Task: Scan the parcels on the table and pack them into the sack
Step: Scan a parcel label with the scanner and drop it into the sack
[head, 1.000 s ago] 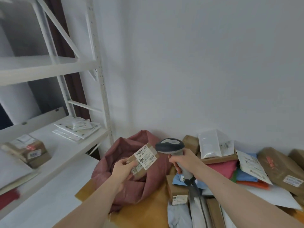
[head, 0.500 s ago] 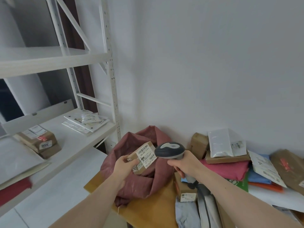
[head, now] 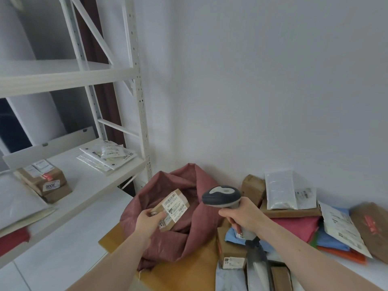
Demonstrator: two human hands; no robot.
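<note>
Taking the sack point(head: 184, 223) as landmark: far left of it, a white shelf unit point(head: 88, 177) with boxes and flat mailers, not part of this step. Left hand point(head: 148, 222) grips a small brown parcel point(head: 171, 208) by its near end, label up, held over the sack's open mouth. Right of the sack, right hand point(head: 241, 216) is wrapped round the scanner point(head: 222, 197) handle, head aimed toward the parcel's label. Further right, the remaining parcels point(head: 294, 219) are piled on the table point(head: 189, 271). Step looks like scanning, or just scanned. Next move: confirm the read, then lower the parcel into the sack and let go.
</note>
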